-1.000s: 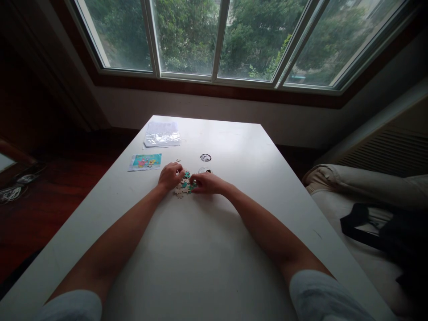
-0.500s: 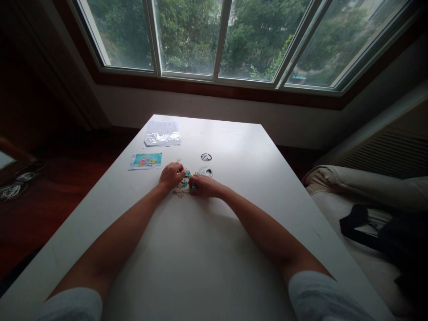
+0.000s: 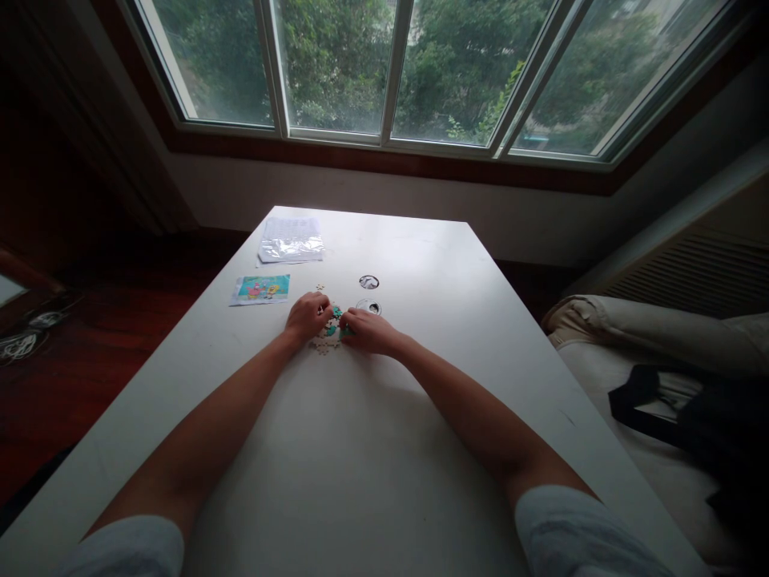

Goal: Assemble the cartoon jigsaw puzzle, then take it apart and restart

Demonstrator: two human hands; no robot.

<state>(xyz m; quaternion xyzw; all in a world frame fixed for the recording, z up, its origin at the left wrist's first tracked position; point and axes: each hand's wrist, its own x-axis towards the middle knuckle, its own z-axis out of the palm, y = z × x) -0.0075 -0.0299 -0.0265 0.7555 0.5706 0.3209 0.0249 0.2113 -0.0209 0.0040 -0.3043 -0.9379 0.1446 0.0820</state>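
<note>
A small pile of jigsaw puzzle pieces (image 3: 331, 330), some teal and some bare beige, lies on the white table (image 3: 360, 449). My left hand (image 3: 308, 315) rests at the left side of the pile with its fingers curled; what they hold, if anything, is hidden. From the right, my right hand (image 3: 366, 330) reaches over the pile's edge, thumb and fingers closed on a puzzle piece that is mostly covered. A few loose pieces (image 3: 320, 287) sit just beyond my left hand.
Left of the pile lies a colourful cartoon picture sheet (image 3: 262, 289). Behind it is a clear plastic bag with papers (image 3: 291, 240). Two round items, a dark-and-white disc (image 3: 368, 282) and a clear-rimmed one (image 3: 368, 307), lie beyond my right hand. A cushioned seat (image 3: 594, 369) stands at right.
My right hand has shifted slightly around the right edge of the pile, its fingers changing position over the pieces. My left hand stays nearly in place.
</note>
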